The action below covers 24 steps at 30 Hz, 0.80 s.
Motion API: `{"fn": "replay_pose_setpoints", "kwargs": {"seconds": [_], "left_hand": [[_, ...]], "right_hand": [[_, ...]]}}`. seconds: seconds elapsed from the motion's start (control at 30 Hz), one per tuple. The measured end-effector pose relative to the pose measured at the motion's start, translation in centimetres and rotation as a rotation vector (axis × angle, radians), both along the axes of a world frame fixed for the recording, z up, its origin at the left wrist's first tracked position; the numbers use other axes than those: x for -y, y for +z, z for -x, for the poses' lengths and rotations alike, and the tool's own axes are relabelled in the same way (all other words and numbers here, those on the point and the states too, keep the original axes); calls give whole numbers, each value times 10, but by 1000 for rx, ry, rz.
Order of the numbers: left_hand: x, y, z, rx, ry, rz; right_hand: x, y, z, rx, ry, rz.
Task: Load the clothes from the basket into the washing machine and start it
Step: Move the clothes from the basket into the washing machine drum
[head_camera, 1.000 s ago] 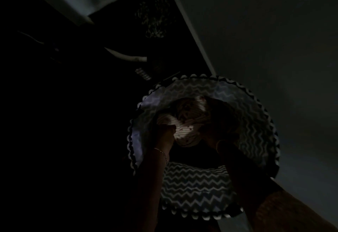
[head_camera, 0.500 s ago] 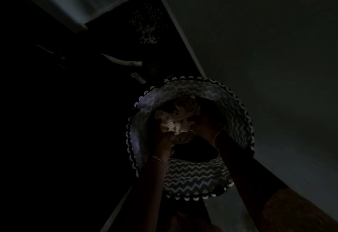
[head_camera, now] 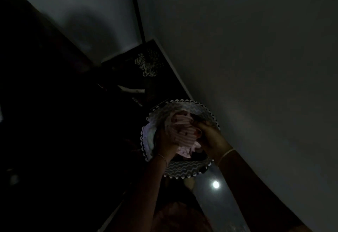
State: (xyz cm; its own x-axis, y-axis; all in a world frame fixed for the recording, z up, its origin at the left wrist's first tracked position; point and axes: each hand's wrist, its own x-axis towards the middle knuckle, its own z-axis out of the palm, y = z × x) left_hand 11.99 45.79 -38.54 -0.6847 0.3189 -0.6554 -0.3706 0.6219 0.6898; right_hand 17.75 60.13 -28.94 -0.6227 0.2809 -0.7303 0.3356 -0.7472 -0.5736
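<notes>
Clothes [head_camera: 183,136] are up now, a pale striped bundle risen to the rim of the zigzag basket [head_camera: 182,169], left hand [head_camera: 167,143] and right hand [head_camera: 210,138] both clutching it; washing machine unseen, loading comes next.

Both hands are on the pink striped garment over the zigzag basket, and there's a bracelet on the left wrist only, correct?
Not quite. Both hands, left hand and right hand, do grip the pink striped garment over the zigzag basket, but the head view shows a band on each wrist: a thin bracelet on the left and a bangle on the right.
</notes>
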Motion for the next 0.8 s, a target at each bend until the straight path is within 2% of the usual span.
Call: {"fn": "replay_pose_setpoints", "kwargs": {"seconds": [0.1, 0.17, 0.3, 0.43, 0.63, 0.73, 0.8], "left_hand": [[-3, 79, -2, -55, -232, -8], [-2, 134, -1, -103, -245, -31], [13, 176, -4, -159, -179, -224], [27, 243, -3, -214, -278, -288], [36, 296, 8, -210, -298, -266], [38, 319, 7, -110, -280, -351], [44, 324, 9, -63, -240, -324]], "right_hand": [[3, 52, 1, -81, -15, 31], [7, 80, 1, -116, -18, 43], [21, 144, -3, -145, -86, 3], [34, 196, 0, -172, -123, -33], [50, 262, -2, -221, -164, -120], [56, 289, -7, -254, -193, -178], [59, 304, -12, -265, -188, -214]]}}
